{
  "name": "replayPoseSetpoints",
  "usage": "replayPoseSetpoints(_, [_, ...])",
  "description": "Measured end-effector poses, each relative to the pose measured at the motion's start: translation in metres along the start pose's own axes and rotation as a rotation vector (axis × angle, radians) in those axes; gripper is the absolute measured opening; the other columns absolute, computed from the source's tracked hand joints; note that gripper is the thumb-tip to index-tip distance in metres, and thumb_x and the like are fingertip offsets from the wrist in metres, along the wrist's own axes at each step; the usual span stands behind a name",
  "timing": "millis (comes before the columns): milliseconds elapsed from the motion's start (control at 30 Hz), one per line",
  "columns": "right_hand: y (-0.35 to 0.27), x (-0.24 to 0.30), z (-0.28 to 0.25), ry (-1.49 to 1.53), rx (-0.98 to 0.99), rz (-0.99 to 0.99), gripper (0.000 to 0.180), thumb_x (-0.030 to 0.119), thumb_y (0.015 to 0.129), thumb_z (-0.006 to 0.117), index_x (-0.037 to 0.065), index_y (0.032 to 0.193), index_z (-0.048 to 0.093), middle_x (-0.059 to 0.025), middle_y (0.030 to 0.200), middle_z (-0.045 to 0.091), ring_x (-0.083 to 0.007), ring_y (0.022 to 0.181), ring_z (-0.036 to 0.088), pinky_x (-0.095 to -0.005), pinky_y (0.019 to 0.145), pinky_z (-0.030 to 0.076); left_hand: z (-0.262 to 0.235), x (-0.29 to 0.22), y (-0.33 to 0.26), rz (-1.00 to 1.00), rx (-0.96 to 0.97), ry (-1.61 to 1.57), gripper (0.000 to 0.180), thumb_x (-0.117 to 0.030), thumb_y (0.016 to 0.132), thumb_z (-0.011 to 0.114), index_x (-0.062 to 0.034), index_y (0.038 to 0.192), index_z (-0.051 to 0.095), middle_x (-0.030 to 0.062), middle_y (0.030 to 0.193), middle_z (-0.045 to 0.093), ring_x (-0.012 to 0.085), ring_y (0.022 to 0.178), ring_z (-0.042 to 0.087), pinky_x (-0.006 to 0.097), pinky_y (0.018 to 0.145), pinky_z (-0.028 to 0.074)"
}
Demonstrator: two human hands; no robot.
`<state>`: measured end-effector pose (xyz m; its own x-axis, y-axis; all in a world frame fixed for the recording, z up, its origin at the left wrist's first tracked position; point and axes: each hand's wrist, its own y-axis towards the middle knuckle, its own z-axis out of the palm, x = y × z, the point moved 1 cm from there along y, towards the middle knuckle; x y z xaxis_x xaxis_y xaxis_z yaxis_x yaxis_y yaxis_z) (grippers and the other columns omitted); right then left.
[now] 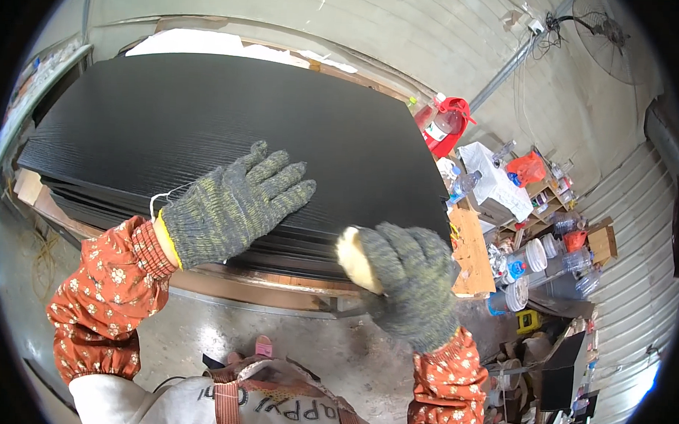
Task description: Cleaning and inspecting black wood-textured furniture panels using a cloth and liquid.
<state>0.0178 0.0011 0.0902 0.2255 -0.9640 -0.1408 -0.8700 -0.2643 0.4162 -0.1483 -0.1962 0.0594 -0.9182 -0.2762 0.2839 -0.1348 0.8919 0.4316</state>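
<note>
A stack of black wood-grain boards [208, 118] lies on a low wooden platform in front of me. My left hand [231, 204], in a grey knit glove, rests flat with fingers spread on the top board near its front edge. My right hand [404, 281], also gloved, is closed around a small pale block [350, 257] and presses it against the front edge of the stack near the right corner. Orange floral sleeves cover both forearms.
A red fire extinguisher [443, 126] stands behind the boards' far right corner. To the right a cluttered area holds a white box [494, 180], plastic bottles, wooden offcuts [470, 250] and tape rolls. A concrete wall runs behind, and concrete floor [305, 345] lies below.
</note>
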Motion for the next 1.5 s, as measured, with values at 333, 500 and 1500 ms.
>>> replayPoseSetpoints(333, [0.016,0.007,-0.008,-0.080,0.045,-0.031,0.063,0.020,0.062,0.072,0.010,0.121,0.054,-0.0101,0.114,0.052,-0.0319,0.102,0.050,-0.0461,0.087,0.039,0.005,0.001,-0.001,-0.020,-0.014,0.009,0.049,-0.016,0.085,0.045,-0.0081,0.133,0.044,0.0154,0.134,0.049,0.0319,0.125,0.047,0.048,0.111,0.029])
replayPoseSetpoints(500, [0.005,0.004,-0.015,-0.055,-0.054,-0.017,0.070,0.021,0.059,0.075,0.010,0.124,0.052,-0.0126,0.116,0.051,-0.0321,0.103,0.048,-0.0464,0.089,0.039,0.004,-0.003,-0.001,-0.003,-0.005,-0.012,0.052,-0.018,0.084,0.046,-0.0064,0.135,0.041,0.0174,0.136,0.045,0.0321,0.127,0.044,0.049,0.112,0.026])
replayPoseSetpoints(1500, [-0.041,-0.029,0.009,0.103,-0.181,0.292,0.053,0.020,0.067,0.075,0.007,0.116,0.056,-0.0125,0.112,0.058,-0.0295,0.101,0.056,-0.0429,0.088,0.044,-0.014,-0.010,0.009,-0.057,0.067,0.003,0.054,-0.004,0.073,0.055,-0.0091,0.126,0.051,0.0146,0.130,0.051,0.0326,0.121,0.049,0.047,0.107,0.035])
